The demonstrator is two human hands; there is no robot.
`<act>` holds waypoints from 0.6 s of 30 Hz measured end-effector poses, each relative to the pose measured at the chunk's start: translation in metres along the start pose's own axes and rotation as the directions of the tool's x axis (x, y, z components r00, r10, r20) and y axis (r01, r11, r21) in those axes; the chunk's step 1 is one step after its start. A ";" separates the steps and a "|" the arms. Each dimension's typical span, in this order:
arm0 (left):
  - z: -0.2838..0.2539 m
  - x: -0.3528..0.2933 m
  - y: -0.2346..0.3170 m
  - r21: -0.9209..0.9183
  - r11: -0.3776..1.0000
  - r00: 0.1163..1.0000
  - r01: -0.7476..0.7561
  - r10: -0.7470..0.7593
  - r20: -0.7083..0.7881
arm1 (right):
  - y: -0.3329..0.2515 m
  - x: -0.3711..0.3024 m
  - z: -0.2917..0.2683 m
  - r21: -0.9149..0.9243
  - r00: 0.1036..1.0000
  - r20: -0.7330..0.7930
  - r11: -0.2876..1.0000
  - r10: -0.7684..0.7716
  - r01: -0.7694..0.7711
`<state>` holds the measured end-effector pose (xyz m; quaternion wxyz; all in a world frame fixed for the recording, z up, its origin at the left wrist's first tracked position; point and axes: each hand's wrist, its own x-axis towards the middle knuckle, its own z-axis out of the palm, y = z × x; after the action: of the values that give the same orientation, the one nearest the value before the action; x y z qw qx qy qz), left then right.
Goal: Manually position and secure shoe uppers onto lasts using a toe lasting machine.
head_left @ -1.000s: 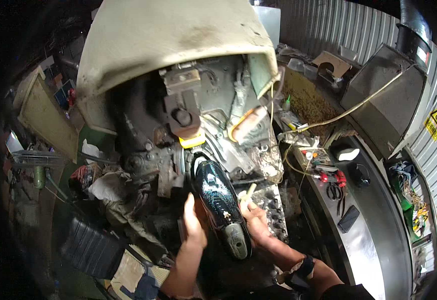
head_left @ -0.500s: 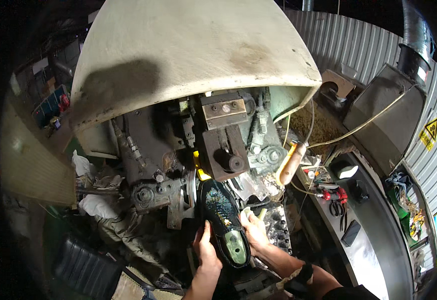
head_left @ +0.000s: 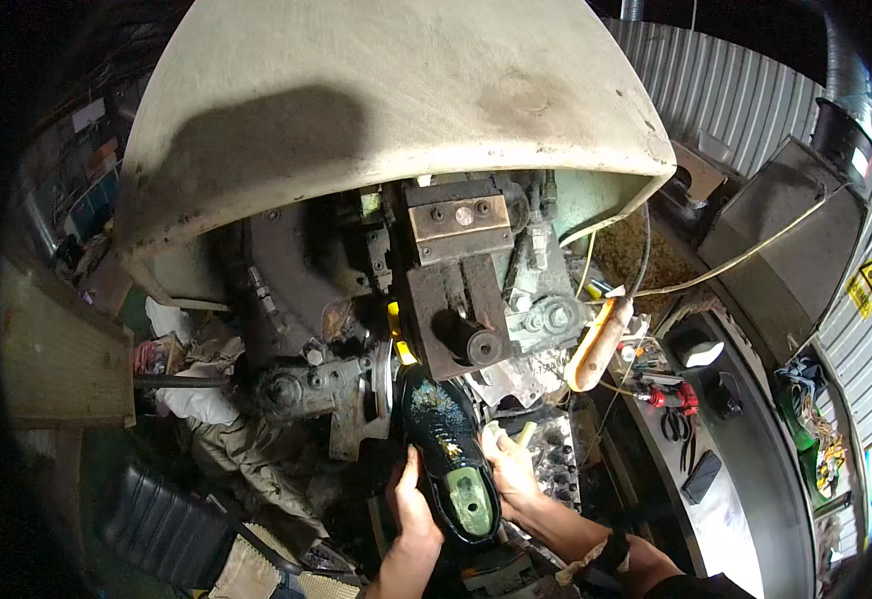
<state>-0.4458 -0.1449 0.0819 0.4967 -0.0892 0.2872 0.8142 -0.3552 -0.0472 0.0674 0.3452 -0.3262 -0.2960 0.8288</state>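
A black shoe (head_left: 438, 427) with laces, fitted on a green shoe last (head_left: 470, 497), lies lengthwise in front of me. Its toe reaches under a dark metal block (head_left: 454, 299) of the machine, beside a yellow strip (head_left: 400, 334). My left hand (head_left: 416, 509) is closed against the shoe's left side, thumb pointing up along it. On the other side, my right hand (head_left: 513, 471) grips near the heel half, with something pale at its fingertips. Fingers under the shoe are hidden. Whether the toe touches the machine, I cannot tell.
A large cream machine hood (head_left: 386, 110) overhangs the work. Right of the block hangs a wooden-handled tool (head_left: 600, 344) on a cable. Farther right, a metal bench (head_left: 725, 519) bears black scissors (head_left: 677, 427), a red tool (head_left: 670, 397) and a phone (head_left: 701, 477). A black chair (head_left: 171, 524) stands lower left.
My view has shifted slightly, so the hood and bench sit differently in the picture. Both hands keep hold of the shoe in nearly the same place at the machine.
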 end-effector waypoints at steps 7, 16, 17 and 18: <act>-0.041 0.037 -0.031 0.413 0.761 0.792 -0.501 0.595 -0.135 | 0.016 0.012 -0.005 0.075 0.990 0.080 0.991 -0.118 0.112; -0.062 0.050 -0.042 0.537 0.623 0.731 -0.569 0.682 -0.017 | 0.030 0.027 -0.020 -0.105 0.951 0.071 0.946 -0.301 0.307; -0.061 0.047 -0.044 0.541 0.622 0.733 -0.566 0.680 -0.015 | 0.034 0.028 -0.022 -0.102 0.952 0.066 0.947 -0.300 0.306; -0.054 0.043 -0.046 0.463 0.685 0.753 -0.563 0.656 -0.055 | 0.032 0.029 -0.017 -0.099 0.943 0.031 0.938 -0.331 0.332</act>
<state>-0.4344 -0.1265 0.0017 0.1684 0.0324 0.5197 0.8370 -0.3708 -0.0397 0.0247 0.4604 -0.2833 -0.3914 0.7447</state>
